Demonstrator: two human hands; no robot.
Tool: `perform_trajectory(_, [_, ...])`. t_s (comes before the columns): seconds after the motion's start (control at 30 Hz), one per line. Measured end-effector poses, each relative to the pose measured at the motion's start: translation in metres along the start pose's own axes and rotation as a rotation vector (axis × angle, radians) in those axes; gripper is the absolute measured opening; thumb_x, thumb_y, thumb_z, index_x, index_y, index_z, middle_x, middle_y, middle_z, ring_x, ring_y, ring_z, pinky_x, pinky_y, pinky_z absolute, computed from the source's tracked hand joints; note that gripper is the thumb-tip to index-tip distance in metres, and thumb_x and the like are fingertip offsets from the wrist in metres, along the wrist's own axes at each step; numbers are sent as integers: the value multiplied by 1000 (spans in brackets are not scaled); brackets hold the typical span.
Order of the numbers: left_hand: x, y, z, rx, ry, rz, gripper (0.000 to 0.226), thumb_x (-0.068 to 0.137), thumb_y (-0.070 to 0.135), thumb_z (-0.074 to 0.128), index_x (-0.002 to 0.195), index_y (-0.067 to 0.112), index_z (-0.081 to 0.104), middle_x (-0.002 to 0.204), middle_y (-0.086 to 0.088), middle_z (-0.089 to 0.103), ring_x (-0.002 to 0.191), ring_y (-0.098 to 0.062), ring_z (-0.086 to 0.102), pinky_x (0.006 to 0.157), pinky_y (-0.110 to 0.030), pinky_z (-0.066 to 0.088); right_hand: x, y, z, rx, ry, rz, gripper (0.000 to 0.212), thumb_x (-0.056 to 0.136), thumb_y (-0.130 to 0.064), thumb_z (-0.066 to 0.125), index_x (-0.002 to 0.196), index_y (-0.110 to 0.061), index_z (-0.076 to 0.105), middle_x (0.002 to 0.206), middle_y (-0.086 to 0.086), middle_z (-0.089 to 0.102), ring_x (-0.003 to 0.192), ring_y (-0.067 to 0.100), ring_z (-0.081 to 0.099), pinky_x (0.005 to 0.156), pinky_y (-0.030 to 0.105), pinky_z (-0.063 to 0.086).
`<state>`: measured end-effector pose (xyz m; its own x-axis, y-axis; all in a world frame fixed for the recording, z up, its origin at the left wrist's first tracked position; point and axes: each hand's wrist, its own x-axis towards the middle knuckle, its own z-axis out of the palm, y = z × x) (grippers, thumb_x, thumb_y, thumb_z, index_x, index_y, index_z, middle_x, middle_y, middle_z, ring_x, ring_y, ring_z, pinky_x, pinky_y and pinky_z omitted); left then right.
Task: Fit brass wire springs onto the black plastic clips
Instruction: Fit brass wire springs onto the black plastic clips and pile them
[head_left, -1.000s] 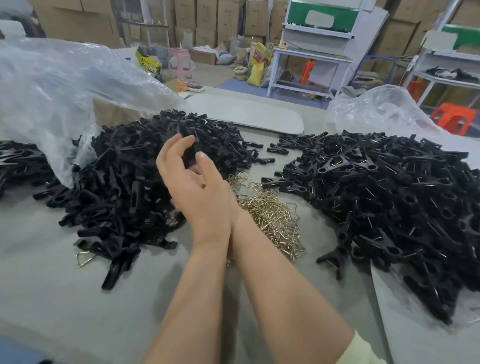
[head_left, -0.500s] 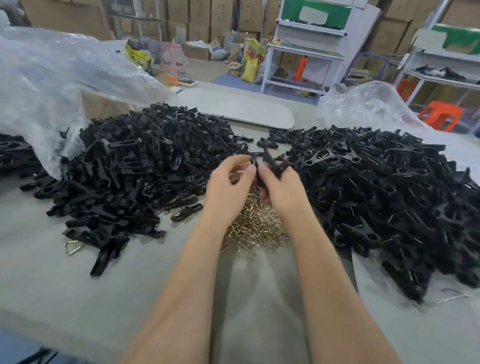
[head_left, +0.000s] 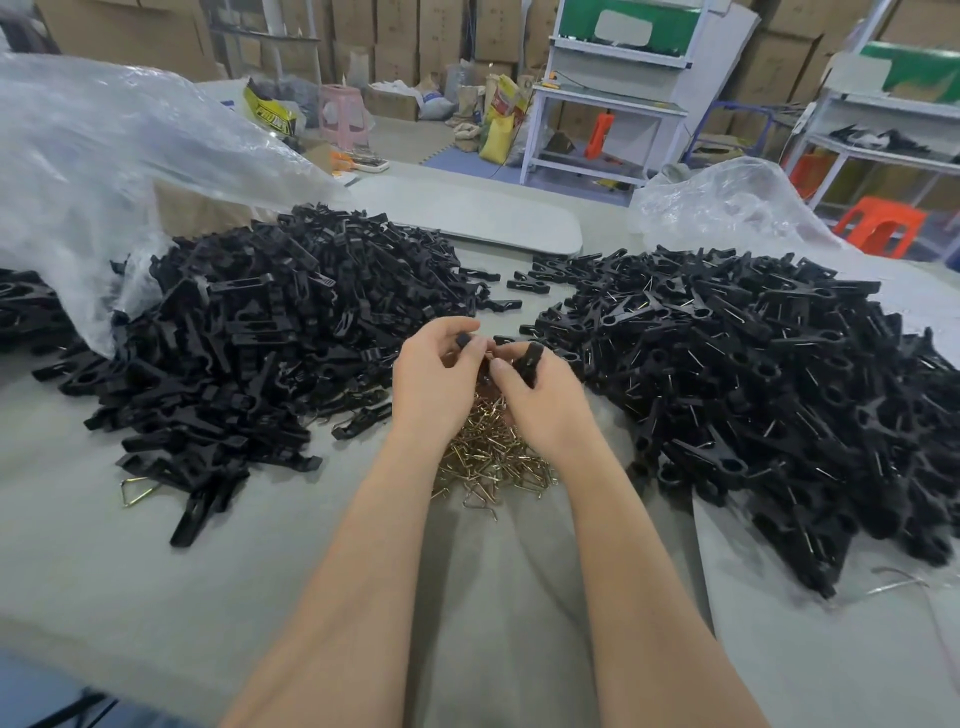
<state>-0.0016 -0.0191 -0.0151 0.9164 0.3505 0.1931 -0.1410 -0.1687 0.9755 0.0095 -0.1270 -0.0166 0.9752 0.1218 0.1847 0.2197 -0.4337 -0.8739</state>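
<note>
Two black clip pieces are in my hands. My left hand (head_left: 436, 379) pinches a small black piece (head_left: 462, 340) between the thumb and fingers (head_left: 452, 325). My right hand (head_left: 545, 410) has its fingers curled round a second black piece (head_left: 531, 358). The two pieces are close together, just above the pile of brass springs (head_left: 493, 457). I cannot tell if a spring is between them, because my fingers hide that spot.

The pile of brass springs lies on the grey worktop (head_left: 156, 571), right under my hands. Left of the springs is the left heap (head_left: 291, 338) of black clips, and I see almost no wire in it. I think these wait for a spring. Right of the springs is the right heap (head_left: 753, 389), where little bits of wire shine. I think those are the done ones. A lone spring (head_left: 137, 491) lies far left of the pile, at the near edge of the left heap.

Back and left of the springs is a big clear bag (head_left: 104, 156). Back and right of them is a smaller clear bag (head_left: 727, 202).

Both heaps look big, so I think lots are done and lots are left. The clip in my hands does not look finished.
</note>
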Motion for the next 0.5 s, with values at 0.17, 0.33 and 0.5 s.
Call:
perform_trajectory(0.17, [1, 0, -2, -94, 76, 1, 12, 95, 14, 55, 103, 20, 61, 99, 2, 72, 99, -15, 64, 95, -40, 50, 0, 0, -5, 247, 91, 84, 6, 91, -14, 58, 92, -18, 61, 65, -5, 63, 51, 3, 52, 53, 20, 45])
perform_trajectory(0.33, [0, 1, -1, -87, -14, -2, 20, 91, 11, 59, 99, 29, 57, 99, 4, 69, 96, -13, 64, 93, -35, 50, 1, 0, -6, 375, 85, 104, 12, 90, -4, 58, 85, -16, 60, 63, 1, 61, 47, 2, 50, 46, 16, 41])
perform_trajectory(0.5, [-1, 1, -1, -49, -30, -44, 18, 87, 14, 66, 91, 31, 58, 91, 5, 63, 92, -19, 65, 85, -33, 53, 2, -1, -11, 781, 88, 159, 7, 94, -6, 54, 88, -7, 58, 63, 2, 58, 51, 8, 48, 47, 19, 39])
